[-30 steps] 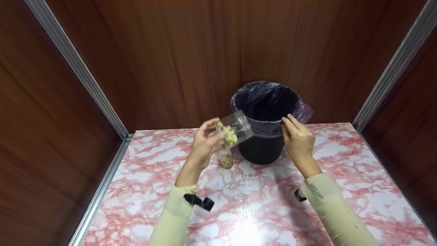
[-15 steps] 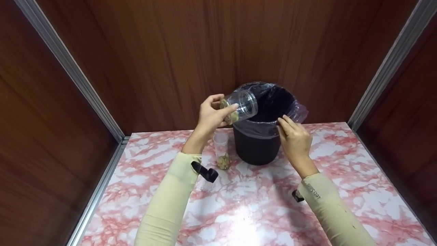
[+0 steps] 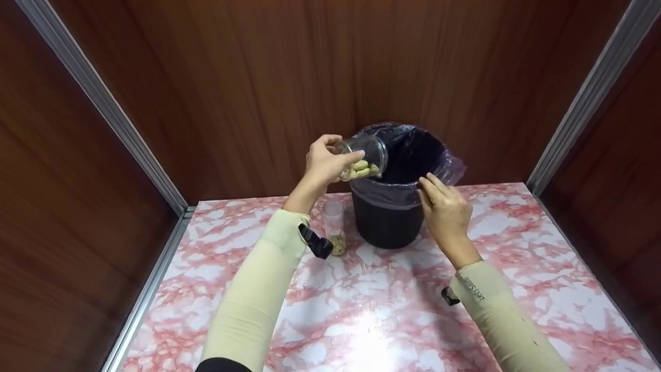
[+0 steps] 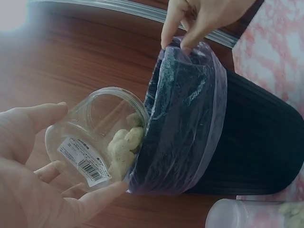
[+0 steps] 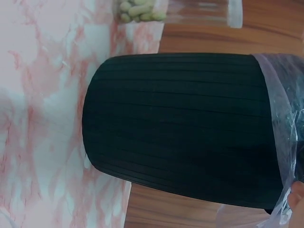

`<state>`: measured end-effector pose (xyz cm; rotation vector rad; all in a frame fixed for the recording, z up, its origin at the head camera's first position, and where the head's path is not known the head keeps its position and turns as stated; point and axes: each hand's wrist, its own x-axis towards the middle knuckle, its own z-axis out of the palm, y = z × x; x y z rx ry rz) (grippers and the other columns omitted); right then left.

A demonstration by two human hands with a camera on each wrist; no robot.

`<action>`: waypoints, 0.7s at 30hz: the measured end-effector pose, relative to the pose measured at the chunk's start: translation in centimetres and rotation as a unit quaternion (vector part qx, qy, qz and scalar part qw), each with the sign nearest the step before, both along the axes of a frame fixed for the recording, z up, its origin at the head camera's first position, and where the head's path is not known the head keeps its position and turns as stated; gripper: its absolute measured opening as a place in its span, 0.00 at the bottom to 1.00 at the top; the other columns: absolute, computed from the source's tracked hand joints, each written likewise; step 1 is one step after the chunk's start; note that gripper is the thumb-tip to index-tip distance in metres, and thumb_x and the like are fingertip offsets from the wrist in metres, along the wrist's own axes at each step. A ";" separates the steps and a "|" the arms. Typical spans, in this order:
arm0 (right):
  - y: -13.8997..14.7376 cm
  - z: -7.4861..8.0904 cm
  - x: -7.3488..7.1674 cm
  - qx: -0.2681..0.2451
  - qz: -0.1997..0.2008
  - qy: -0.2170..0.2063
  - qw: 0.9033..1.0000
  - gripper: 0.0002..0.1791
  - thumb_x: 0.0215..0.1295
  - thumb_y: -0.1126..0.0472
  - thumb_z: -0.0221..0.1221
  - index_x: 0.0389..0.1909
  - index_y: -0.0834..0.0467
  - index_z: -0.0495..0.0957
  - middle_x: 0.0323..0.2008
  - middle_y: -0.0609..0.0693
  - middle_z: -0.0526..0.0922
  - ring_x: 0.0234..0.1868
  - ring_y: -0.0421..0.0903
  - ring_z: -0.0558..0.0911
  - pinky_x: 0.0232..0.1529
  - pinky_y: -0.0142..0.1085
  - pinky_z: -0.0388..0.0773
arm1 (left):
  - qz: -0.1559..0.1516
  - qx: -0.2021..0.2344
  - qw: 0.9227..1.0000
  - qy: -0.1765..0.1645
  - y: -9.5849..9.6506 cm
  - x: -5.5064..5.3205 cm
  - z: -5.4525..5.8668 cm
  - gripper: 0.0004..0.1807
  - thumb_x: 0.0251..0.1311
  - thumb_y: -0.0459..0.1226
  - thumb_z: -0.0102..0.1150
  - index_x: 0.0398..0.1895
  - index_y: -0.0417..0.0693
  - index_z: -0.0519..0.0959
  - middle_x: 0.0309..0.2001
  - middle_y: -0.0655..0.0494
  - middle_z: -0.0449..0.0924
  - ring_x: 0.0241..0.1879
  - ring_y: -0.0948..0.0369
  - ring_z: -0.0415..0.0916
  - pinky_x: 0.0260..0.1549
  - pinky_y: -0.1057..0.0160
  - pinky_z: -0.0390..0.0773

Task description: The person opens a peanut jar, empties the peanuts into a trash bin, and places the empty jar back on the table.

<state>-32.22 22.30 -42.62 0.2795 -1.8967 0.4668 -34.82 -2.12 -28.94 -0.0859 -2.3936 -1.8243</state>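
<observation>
My left hand [image 3: 324, 164] grips a clear plastic jar [image 3: 367, 148] around its base end. The jar lies tilted on its side, its mouth at the left rim of a black trash bin [image 3: 387, 225]. Several unshelled peanuts [image 4: 122, 151] rest against the lower wall near that mouth, and a barcode label [image 4: 84, 160] shows on the jar's bottom. On the bin's front right rim, my right hand [image 3: 448, 214] pinches the purple translucent bin liner [image 3: 390, 195], which is folded over the edge. The inside of the bin is dark.
A tall clear container [image 3: 334, 216] with peanuts at its bottom stands just left of the bin, partly behind the left wrist's black camera strap [image 3: 315, 242]. Brown wood-grain panels [image 3: 248, 98] enclose the red-and-white marbled table [image 3: 392, 294] at the back and sides.
My left hand has lifted the jar up and right to the bin's rim and tipped it. The peanuts have slid from the base toward the mouth. My right hand stays on the rim.
</observation>
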 end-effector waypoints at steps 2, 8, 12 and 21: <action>0.0 0.1 0.0 0.001 0.000 0.000 1.000 0.12 0.58 0.64 0.68 0.44 0.56 0.86 0.46 0.50 0.85 0.29 0.57 0.81 0.28 0.49 0.79 | 0.002 -0.014 1.000 0.004 0.1 -0.1 0.2 0.33 0.43 0.42 0.79 0.55 0.48 0.76 0.46 0.47 0.75 0.44 0.56 0.74 0.30 0.61 0.83; -0.1 0.1 0.0 0.005 0.002 -0.004 1.000 0.12 0.58 0.64 0.68 0.44 0.56 0.86 0.46 0.50 0.85 0.29 0.57 0.81 0.27 0.50 0.78 | 0.006 -0.035 0.999 0.002 0.4 -0.4 0.5 0.33 0.42 0.41 0.79 0.55 0.46 0.77 0.47 0.47 0.76 0.46 0.57 0.73 0.36 0.66 0.80; -0.1 0.1 0.0 0.001 0.003 -0.004 1.000 0.13 0.57 0.65 0.68 0.44 0.56 0.86 0.47 0.50 0.85 0.30 0.57 0.82 0.28 0.50 0.78 | 0.000 -0.057 0.998 0.012 0.8 -0.6 0.7 0.33 0.42 0.42 0.79 0.55 0.47 0.77 0.47 0.49 0.76 0.47 0.57 0.72 0.41 0.66 0.77; 0.1 0.1 0.1 -0.005 0.000 -0.002 1.000 0.12 0.57 0.64 0.69 0.44 0.56 0.86 0.46 0.49 0.85 0.30 0.57 0.81 0.27 0.50 0.78 | -0.021 -0.085 0.996 0.005 1.4 -1.2 1.3 0.35 0.40 0.41 0.81 0.56 0.50 0.77 0.49 0.52 0.75 0.49 0.59 0.71 0.43 0.66 0.76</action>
